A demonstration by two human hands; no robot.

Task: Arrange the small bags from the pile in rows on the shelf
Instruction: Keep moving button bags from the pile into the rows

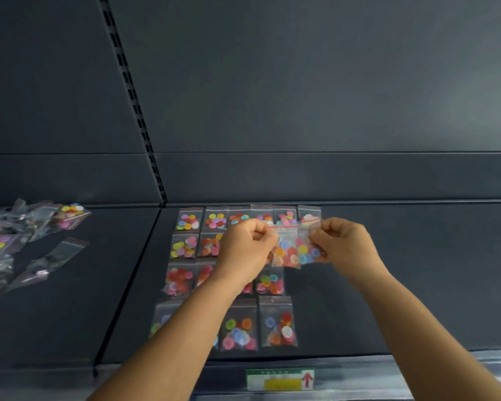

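Head view, one moment: we recorded our left hand [248, 247] with fingers curled tight, pinching the upper left corner of a small clear bag [287, 247] with a red zip strip. Our right hand [342, 244] had its fingers curled likewise, pinching a second small bag [308, 246] that overlapped the first bag's right edge. Both bags held coloured buttons and hung above the dark shelf [402, 285], over the second row. Beneath lay the arranged bags [187, 221] in four rows on the shelf's right panel; our left forearm covered parts of the lower three rows. The pile [18, 227] of unsorted bags sat well apart on the left panel. A slotted upright [133, 96] ran up the back wall. A green, white and yellow shelf-edge label [279, 379] carried a red arrow; we could not read its writing.
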